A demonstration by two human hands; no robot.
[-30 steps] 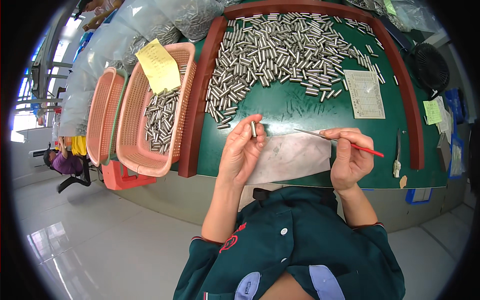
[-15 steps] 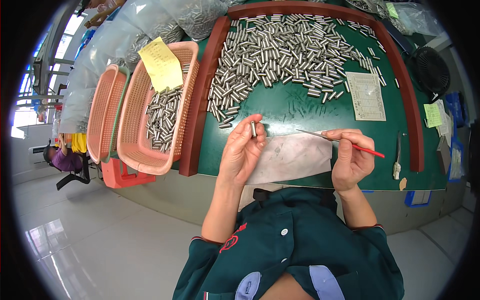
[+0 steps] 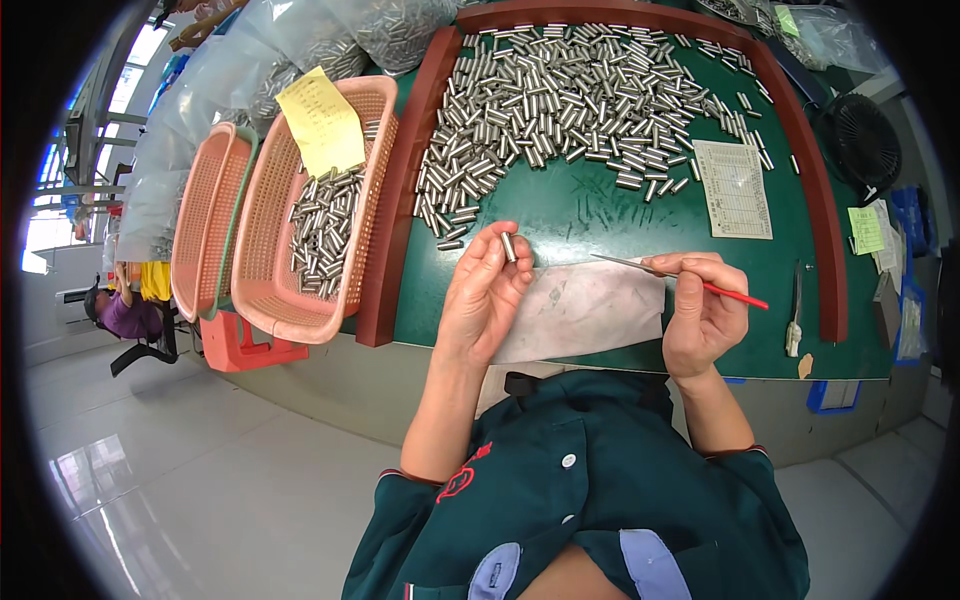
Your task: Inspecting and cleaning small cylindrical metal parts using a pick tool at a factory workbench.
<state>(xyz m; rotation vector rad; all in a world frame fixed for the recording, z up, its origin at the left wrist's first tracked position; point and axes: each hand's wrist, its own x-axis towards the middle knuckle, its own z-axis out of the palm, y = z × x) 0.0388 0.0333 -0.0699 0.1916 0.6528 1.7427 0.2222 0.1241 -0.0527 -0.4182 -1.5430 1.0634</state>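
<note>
Between the thumb and fingers of my left hand (image 3: 485, 290) is a short shiny metal pin (image 3: 508, 247), held nearly upright above the table. My right hand (image 3: 705, 310) is closed round the red handle of a thin pointed file (image 3: 725, 292), its grey tip aimed left toward the pin but apart from it. Under and between both hands lies a stained whitish cloth (image 3: 585, 315). Beyond them, a large heap of similar metal pins (image 3: 560, 105) spreads over the green tabletop (image 3: 560, 220).
Red-brown rails (image 3: 395, 200) border the heap. Left stands a pink basket (image 3: 290, 320) with pins and a yellow note (image 3: 322, 125); another basket (image 3: 205, 220) sits beside it. A printed sheet (image 3: 733, 190), a white-handled tool (image 3: 795, 325) and a black fan (image 3: 860, 150) are right. One person (image 3: 132, 312) sits far left.
The pin in my left hand has tilted slightly, its top leaning left. My right hand and the file have hardly moved, and the whole view has shifted a little.
</note>
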